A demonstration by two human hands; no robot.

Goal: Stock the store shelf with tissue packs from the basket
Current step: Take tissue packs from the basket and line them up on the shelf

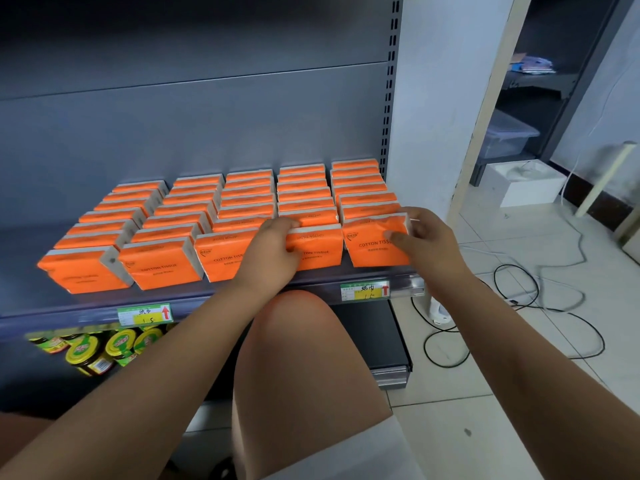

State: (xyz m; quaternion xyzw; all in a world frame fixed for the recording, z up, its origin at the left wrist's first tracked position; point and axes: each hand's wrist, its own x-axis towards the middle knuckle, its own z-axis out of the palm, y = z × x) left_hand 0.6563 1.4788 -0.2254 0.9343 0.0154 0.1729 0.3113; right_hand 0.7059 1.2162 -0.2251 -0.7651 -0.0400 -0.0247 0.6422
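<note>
Head view: gripping rightmost front orange plastic-wrapped tissue pack (372, 245) with right hand (424, 235), thumb on its face; clasping neighbouring front orange pack (317, 249) with left hand (273, 249), fingers over top edge. Both upright at front of grey metal store shelf (207, 293).

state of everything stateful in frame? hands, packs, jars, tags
left hand, grips top edge of fourth-from-left front pack
right hand, pinches rightmost front pack, thumb on its face
fourth-from-left front pack, upright, held
rightmost front pack, upright, wrapper creased, held
other tissue packs, upright, in five front-to-back rows
jars, lids on
price tags, clipped in place
</note>
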